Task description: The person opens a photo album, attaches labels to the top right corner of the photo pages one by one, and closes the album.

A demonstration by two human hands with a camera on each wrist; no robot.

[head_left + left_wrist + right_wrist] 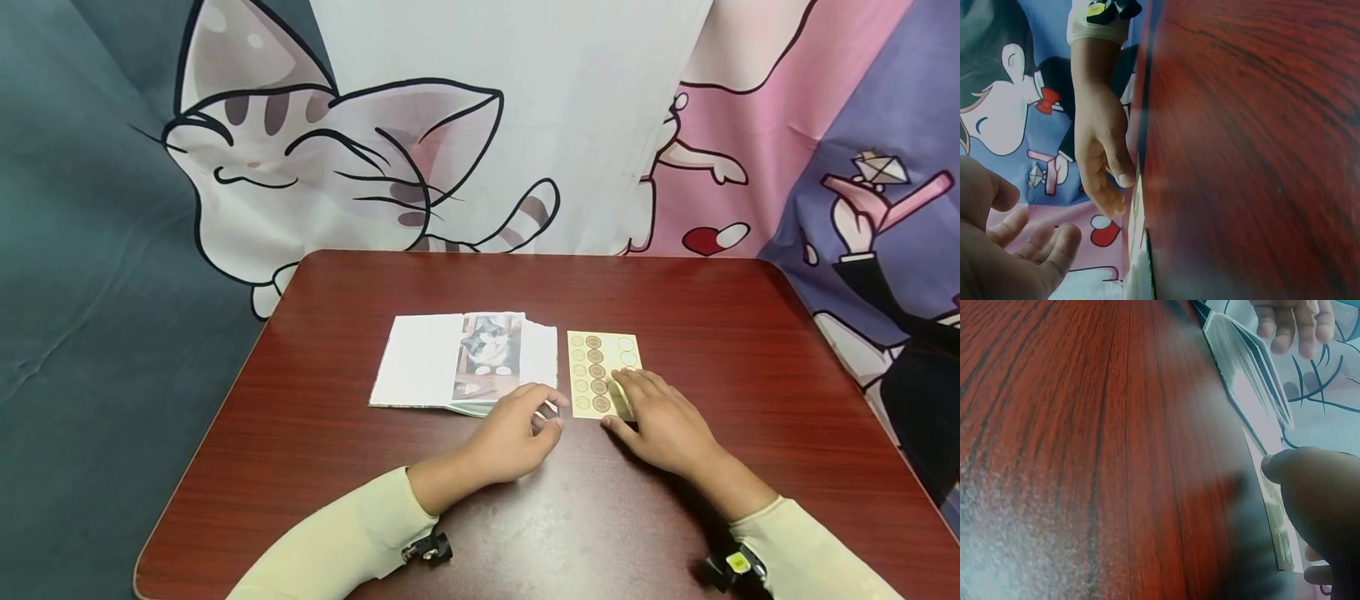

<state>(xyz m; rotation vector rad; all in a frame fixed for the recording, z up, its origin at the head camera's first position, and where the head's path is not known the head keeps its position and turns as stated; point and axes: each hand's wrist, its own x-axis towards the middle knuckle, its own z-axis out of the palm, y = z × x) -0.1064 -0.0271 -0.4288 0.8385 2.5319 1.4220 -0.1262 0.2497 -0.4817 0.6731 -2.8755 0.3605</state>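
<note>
An open album (417, 360) lies on the table, its left page white and a cat picture (489, 354) on the right side. Just to its right is a pale yellow sheet of round stickers (597, 375), with a column of brown circles and paler ones beside it. My left hand (513, 437) hovers by the album's lower right corner, fingers loosely bent around nothing. The left wrist view shows those fingers (1054, 256) spread apart. My right hand (667, 421) lies over the sheet's right side with extended fingers, covering its lower right part. The right thumb (1279, 464) is near the sheet's edge.
The reddish-brown wooden table (300, 483) has rounded corners. Behind it hangs a cloth backdrop (600, 125) with cartoon figures, including a large cat. Dark wrist cameras (427, 548) are strapped over both cream sleeves.
</note>
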